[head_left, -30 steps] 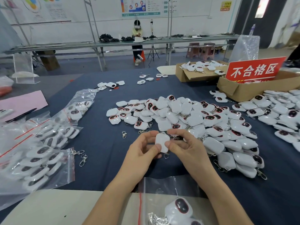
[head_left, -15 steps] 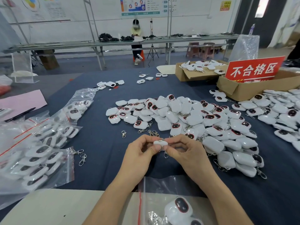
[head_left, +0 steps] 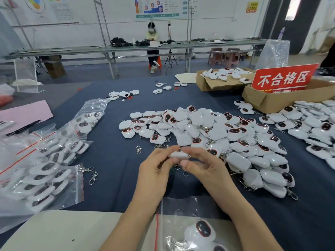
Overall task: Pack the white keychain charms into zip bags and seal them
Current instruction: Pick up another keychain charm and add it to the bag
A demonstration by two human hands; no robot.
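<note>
My left hand (head_left: 154,171) and my right hand (head_left: 204,165) together pinch one white keychain charm (head_left: 178,154) over the dark blue table cloth (head_left: 116,160), edge-on to me, its metal clasp dangling below between the fingers. A large heap of loose white charms (head_left: 208,131) with dark red-rimmed faces lies just beyond and to the right of my hands. Under my forearms, near the front edge, lies a clear zip bag (head_left: 190,225) with a red strip, holding charms (head_left: 201,232).
Filled zip bags (head_left: 41,171) pile up at the left. Loose metal clasps (head_left: 91,173) lie beside them. Two cardboard boxes (head_left: 215,82) and a red sign (head_left: 282,77) stand at the back right. More charms (head_left: 311,127) spread along the right. A person sits at a far bench.
The charm turned in my fingers from showing its flat white back to lying edge-on. Both hands stayed at the same spot above the cloth.
</note>
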